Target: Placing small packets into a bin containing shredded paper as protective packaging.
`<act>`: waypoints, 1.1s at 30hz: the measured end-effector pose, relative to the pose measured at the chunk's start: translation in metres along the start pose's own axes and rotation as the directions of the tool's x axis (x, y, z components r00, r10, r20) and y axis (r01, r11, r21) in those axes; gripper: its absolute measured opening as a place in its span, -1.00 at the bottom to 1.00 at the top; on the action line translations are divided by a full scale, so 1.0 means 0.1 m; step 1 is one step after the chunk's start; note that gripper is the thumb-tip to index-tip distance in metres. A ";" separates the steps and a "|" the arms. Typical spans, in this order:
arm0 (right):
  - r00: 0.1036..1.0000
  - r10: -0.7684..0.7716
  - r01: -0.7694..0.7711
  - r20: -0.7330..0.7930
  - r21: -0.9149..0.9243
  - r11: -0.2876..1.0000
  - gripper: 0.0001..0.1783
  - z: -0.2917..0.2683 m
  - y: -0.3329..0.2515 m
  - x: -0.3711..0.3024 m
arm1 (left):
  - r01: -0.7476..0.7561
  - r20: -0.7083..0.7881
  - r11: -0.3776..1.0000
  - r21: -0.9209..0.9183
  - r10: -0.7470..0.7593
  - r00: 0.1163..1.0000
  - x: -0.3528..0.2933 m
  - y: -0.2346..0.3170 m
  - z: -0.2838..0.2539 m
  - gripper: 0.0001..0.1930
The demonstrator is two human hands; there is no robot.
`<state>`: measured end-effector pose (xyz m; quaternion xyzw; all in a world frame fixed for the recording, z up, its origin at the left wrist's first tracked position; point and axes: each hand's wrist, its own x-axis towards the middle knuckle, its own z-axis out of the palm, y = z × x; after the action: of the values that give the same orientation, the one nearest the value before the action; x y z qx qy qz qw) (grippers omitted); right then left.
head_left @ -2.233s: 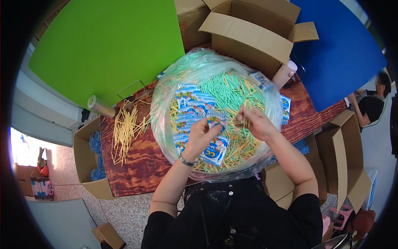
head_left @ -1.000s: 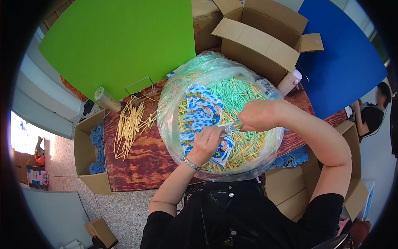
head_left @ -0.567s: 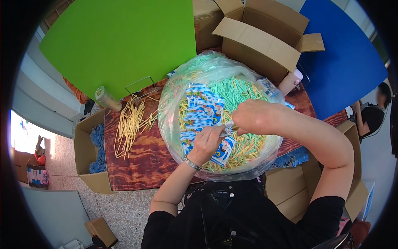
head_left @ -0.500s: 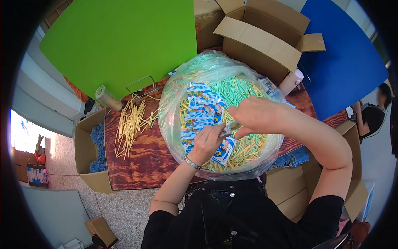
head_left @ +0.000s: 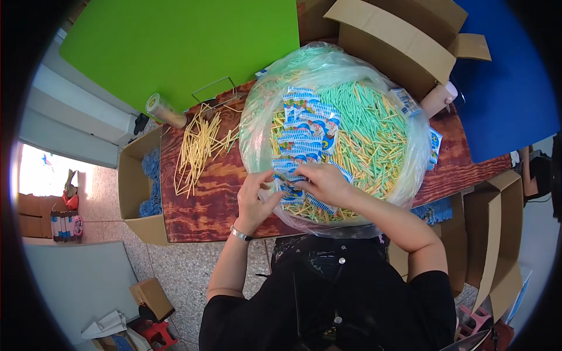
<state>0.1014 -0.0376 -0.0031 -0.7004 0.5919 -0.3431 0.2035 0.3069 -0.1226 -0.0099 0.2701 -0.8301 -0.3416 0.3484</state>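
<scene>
A big clear plastic bag [head_left: 257, 126], rolled open on the table, holds many thin green, yellow and orange sticks [head_left: 366, 137]. Overlapping blue-and-white printed packets [head_left: 304, 131] lie on the sticks in its left part. My left hand [head_left: 253, 202] is at the bag's near left rim, thumb and fingers apart beside the lowest packets. Reaching in from the right, my right hand [head_left: 328, 186] has its fingers pinched together on a small packet [head_left: 288, 190] in front of the left hand. Its fingertips partly hide that packet.
Loose pale-yellow sticks [head_left: 199, 146] lie on the red wood-patterned table [head_left: 205, 216], near a clear cylindrical tub [head_left: 165, 111]. Behind the bag stand an open cardboard box [head_left: 398, 44] and a pink bottle [head_left: 439, 99]. A box with blue contents [head_left: 137, 210] stands left; further boxes [head_left: 492, 234] stand right.
The view has shifted, so the table sits higher and further right. My right hand has come down and left from its raised position. My left hand has moved apart toward the bag's left rim.
</scene>
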 end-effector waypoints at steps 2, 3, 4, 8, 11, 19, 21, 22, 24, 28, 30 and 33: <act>0.999 0.031 -0.029 0.017 -0.068 0.997 -0.75 0.10 0.02 -0.03 | -0.033 0.085 0.998 0.062 0.027 0.996 -0.05 0.00 0.00 -0.41; 0.997 0.056 -0.062 -0.052 -0.122 0.991 -0.74 0.11 0.02 -0.04 | -0.078 0.142 0.980 0.181 0.052 0.988 -0.09 -0.06 0.05 -0.40; 0.989 0.078 -0.099 -0.122 -0.176 0.979 -0.72 0.11 0.02 -0.06 | -0.129 0.202 0.948 0.292 0.071 0.977 -0.12 -0.12 0.11 -0.38; 0.951 0.214 -0.289 -0.223 -0.394 0.872 -0.64 -0.26 0.22 -0.40 | -0.099 0.199 0.923 0.372 0.024 0.980 -0.14 -0.18 0.22 -0.41; 0.921 0.377 -0.384 -0.095 -0.376 0.843 -0.66 -0.31 0.40 -0.56 | -0.090 0.224 0.930 0.356 0.008 0.975 -0.07 -0.12 0.21 -0.44; 0.973 0.054 -0.161 -0.225 -0.492 0.856 -0.63 -0.45 0.41 -0.62 | -0.267 0.093 0.934 0.238 0.252 0.963 0.18 0.15 0.45 -0.51; 0.969 0.015 -0.158 -0.247 -0.567 0.808 -0.60 -0.55 0.27 -0.59 | -0.292 0.093 0.943 0.160 0.280 0.955 0.26 0.27 0.59 -0.51; 0.968 -0.017 -0.134 -0.251 -0.572 0.809 -0.61 -0.61 0.21 -0.59 | -0.297 0.095 0.942 0.158 0.285 0.954 0.29 0.33 0.62 -0.51; 0.963 -0.043 -0.127 -0.266 -0.587 0.799 -0.63 -0.67 0.17 -0.62 | -0.242 0.191 0.967 0.084 0.223 0.956 0.37 0.46 0.70 -0.52; 0.946 0.057 -0.114 -0.318 -0.163 0.980 -0.81 -0.71 0.11 -0.64 | 0.046 0.458 0.997 -0.055 -0.015 0.889 0.38 0.38 0.82 -0.81; 0.900 0.330 -0.273 -0.285 0.222 0.936 -0.81 -0.76 0.04 -0.62 | 0.103 0.378 0.978 -0.181 -0.027 0.925 0.40 0.48 0.87 -0.83; 0.912 0.325 -0.275 -0.249 0.216 0.937 -0.78 -0.76 0.08 -0.67 | 0.355 0.492 0.896 -0.267 -0.191 0.850 0.40 0.50 0.92 -0.83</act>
<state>0.0364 0.0345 0.0272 -0.5242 0.6827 -0.4545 0.2293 0.2016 -0.0846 -0.0045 0.2340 -0.7664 -0.5829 0.1343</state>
